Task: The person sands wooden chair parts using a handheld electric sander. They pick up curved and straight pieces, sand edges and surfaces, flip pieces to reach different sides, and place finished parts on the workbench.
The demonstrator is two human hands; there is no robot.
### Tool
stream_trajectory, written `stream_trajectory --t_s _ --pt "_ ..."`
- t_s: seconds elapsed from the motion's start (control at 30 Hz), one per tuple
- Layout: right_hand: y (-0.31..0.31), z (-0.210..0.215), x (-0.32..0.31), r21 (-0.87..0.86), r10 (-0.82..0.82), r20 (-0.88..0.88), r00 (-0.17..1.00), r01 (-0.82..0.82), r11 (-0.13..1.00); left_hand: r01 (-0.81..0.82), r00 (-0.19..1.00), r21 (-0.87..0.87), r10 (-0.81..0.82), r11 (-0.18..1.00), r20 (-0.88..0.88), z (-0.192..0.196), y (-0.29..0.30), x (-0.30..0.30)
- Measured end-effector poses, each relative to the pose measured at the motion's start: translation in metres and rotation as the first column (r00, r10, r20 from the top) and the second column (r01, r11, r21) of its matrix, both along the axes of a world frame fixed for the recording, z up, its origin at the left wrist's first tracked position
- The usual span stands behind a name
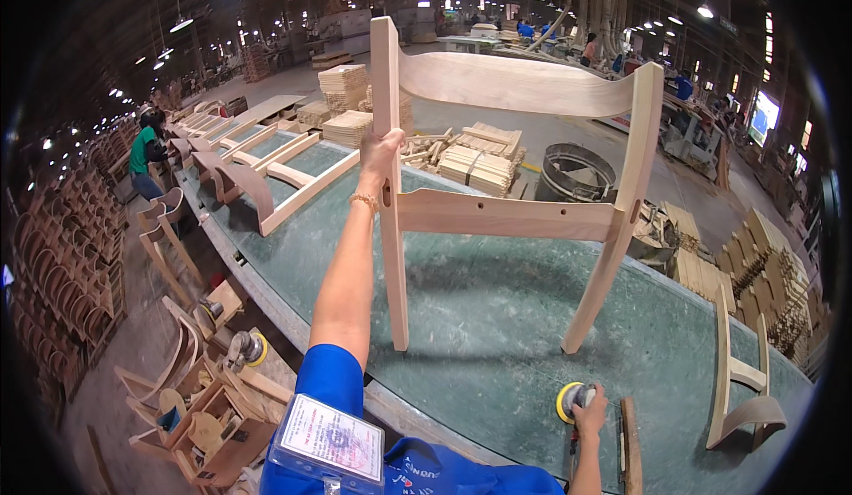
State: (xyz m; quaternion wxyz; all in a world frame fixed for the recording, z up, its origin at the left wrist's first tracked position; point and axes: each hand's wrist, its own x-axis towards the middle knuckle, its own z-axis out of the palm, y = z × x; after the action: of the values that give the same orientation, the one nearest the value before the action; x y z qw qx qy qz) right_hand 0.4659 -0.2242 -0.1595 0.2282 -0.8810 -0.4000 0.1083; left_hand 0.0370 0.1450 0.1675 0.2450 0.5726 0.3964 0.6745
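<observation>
An unfinished pale wooden chair back frame stands upright on the green-topped workbench. It has two legs, a curved top rail and a lower crossbar. My left hand grips its left post, arm stretched out, a gold bracelet on the wrist. My right hand rests on a round sander with a yellow pad that lies on the bench near the front edge.
Another chair frame lies at the bench's right end, several more at its far left. A wooden stick lies by the sander. Stacks of wood parts and a dark round bin stand behind. A person in green works far left.
</observation>
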Motion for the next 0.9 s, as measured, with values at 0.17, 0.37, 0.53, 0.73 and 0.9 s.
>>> stream_trajectory --t_s 0.17,0.37,0.53,0.73,0.9 --pt "-0.017 -0.003 0.044 -0.080 0.083 0.008 0.996 -0.083 0.993 0.025 1.000 0.105 -0.024 0.994 -0.008 0.000 -0.041 0.000" --pt "0.047 0.100 0.150 0.729 0.392 -0.093 0.915 -0.206 0.653 0.004 0.999 0.177 -0.011 0.984 0.035 -0.010 -0.118 -0.011" --pt "0.118 0.287 0.109 0.943 0.769 -0.301 0.564 0.055 0.328 -0.013 1.000 0.237 0.014 0.971 -0.003 -0.020 -0.201 -0.011" --pt "0.053 0.303 0.118 0.976 0.945 -0.178 0.273 0.168 0.136 -0.064 0.967 0.217 0.006 0.974 0.256 -0.045 -0.282 -0.001" --pt "-0.022 0.366 0.146 0.971 0.912 -0.200 0.359 0.194 0.137 -0.140 0.947 0.332 0.028 0.933 0.321 -0.011 -0.349 -0.009"
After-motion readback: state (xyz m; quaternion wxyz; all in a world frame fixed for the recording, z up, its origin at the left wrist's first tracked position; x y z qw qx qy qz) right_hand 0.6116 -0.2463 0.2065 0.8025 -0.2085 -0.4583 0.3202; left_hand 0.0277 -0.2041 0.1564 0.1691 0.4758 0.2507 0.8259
